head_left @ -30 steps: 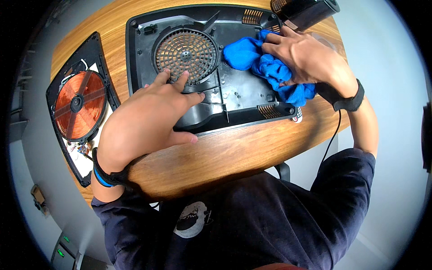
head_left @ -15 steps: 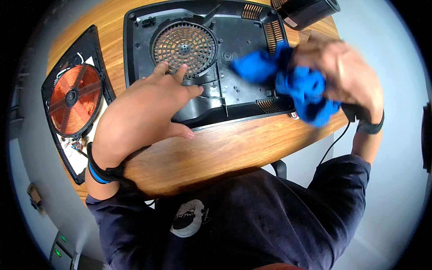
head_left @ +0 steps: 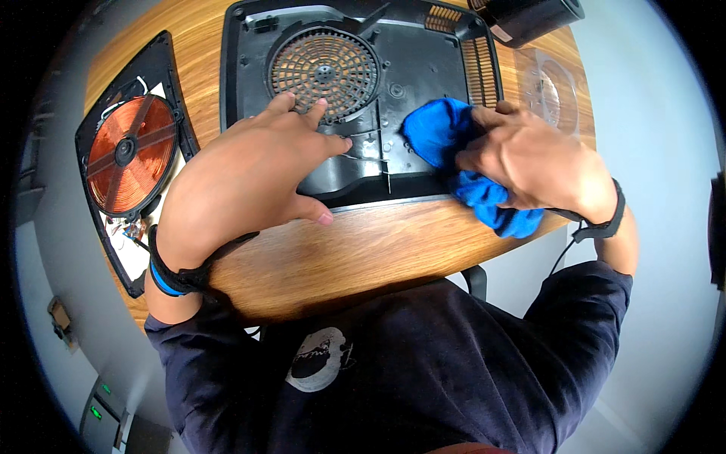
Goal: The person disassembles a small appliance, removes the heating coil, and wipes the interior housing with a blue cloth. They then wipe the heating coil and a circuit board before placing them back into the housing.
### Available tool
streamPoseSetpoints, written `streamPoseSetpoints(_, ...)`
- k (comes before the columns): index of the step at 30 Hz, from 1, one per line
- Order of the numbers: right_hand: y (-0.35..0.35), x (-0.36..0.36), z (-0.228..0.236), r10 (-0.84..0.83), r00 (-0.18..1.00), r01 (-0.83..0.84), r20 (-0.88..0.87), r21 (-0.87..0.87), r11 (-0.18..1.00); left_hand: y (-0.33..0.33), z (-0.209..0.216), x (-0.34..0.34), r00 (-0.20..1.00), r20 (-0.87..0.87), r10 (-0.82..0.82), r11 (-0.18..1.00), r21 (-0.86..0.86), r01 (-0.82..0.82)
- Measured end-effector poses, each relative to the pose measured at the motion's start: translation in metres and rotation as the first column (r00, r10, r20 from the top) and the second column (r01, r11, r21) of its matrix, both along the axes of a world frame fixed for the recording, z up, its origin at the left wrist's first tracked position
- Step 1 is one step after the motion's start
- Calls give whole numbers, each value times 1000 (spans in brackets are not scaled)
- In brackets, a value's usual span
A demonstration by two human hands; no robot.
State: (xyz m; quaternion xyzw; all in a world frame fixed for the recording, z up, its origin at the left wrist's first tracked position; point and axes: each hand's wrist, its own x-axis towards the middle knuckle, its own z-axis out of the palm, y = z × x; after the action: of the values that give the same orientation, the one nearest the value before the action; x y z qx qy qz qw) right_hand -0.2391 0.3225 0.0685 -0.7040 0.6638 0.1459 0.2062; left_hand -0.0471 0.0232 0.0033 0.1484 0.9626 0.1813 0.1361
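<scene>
A black plastic housing [head_left: 412, 64] with a round fan grille [head_left: 325, 73] and slotted vents lies inner side up on the table. Over its near left part rests my left hand [head_left: 265, 155], fingers spread, the fingertips at the grille's lower rim. My right hand [head_left: 529, 155] grips a blue cloth [head_left: 439, 132] and presses it onto the housing's near right corner. Part of the cloth hangs over the near edge. The palm hides the rest of the bunched cloth.
At the left lies the other housing half with a round copper coil [head_left: 130, 155] and loose wires. A black cylindrical container [head_left: 529, 19] is at the far right. Beside the housing sits a clear plastic dish [head_left: 550, 91]. The wooden table [head_left: 363, 242] ends close to my body.
My right hand has brought the cloth nearer and down onto the housing's near right corner, uncovering the clear dish. My left hand keeps its place on the housing.
</scene>
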Motion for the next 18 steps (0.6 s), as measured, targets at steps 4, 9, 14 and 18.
streamPoseSetpoints(4, -6, -3, 38, -7, 999, 15, -46, 162, 987, 3, 2, 1, 1000, 16, 8, 1000, -21, -8)
streamPoseSetpoints(9, -29, 5, 47, -82, 983, 88, 164, -27, 996, 2, -2, 2, 1000, -5, 8, 1000, 1, -8)
streamPoseSetpoints(14, -38, 14, -17, -30, 958, 74, 285, -145, 987, 1, 1, -1, 1000, 21, 2, 999, 37, -2)
streamPoseSetpoints(18, -39, 6, -6, 12, 980, 0, 198, -62, 998, 2, 1, -3, 998, 54, 16, 999, 43, -19)
